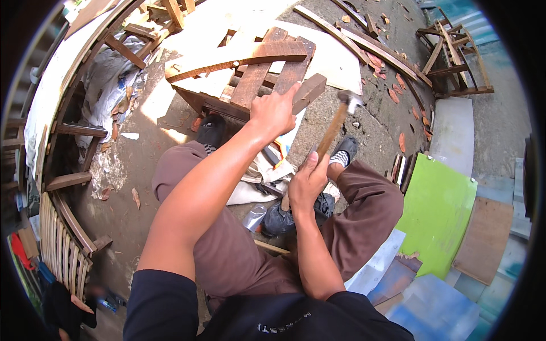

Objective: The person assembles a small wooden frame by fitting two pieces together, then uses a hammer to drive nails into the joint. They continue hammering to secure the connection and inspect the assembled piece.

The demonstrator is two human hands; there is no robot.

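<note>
My right hand [307, 184] is closed around the wooden handle of a claw hammer [332, 129], whose metal head points up and away from me. My left hand [274, 112] is closed on a short, thick wooden block [310, 92], at the near right corner of a low slatted wooden stand [250, 85]. Its fingertips are partly hidden, with the index finger stretched along the wood. Across the top of the stand lies a curved wooden piece [242, 60], just beyond my left hand.
A dark plastic bag [278, 220] and a clear cup [254, 217] sit between my legs. Long planks [375, 45] lie at the far right, near a wooden frame [455, 57]. A green board [438, 210] is at right. Wooden furniture frames [74, 129] stand along the left. Another person's hand [81, 304] shows lower left.
</note>
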